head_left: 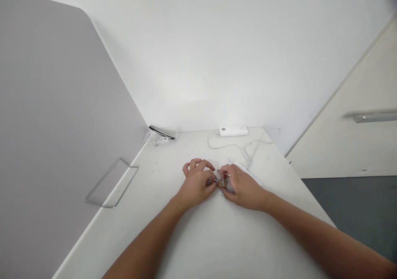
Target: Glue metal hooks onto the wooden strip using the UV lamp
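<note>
Between my two hands, just over the white tabletop (192, 237), is a small tan and grey piece (220, 183), partly covered by fingers; its exact kind is too small to make out. My left hand (198, 183) pinches its left end with thumb and index finger, the other fingers curled loosely above. From the opposite side, my right hand (242, 188) has its thumb and fingers closed around the right end. Some small grey bits lie on the table by the right fingertips. Partly behind my right hand lies a flat white object (249, 174).
A white power bank (233, 131) stands against the wall, with a white cable (228, 146) looping nearby. In the back left corner sits a clear case (163, 135) with a black strip. A metal wire frame (113, 183) juts over the left edge beside a grey panel (62, 105).
</note>
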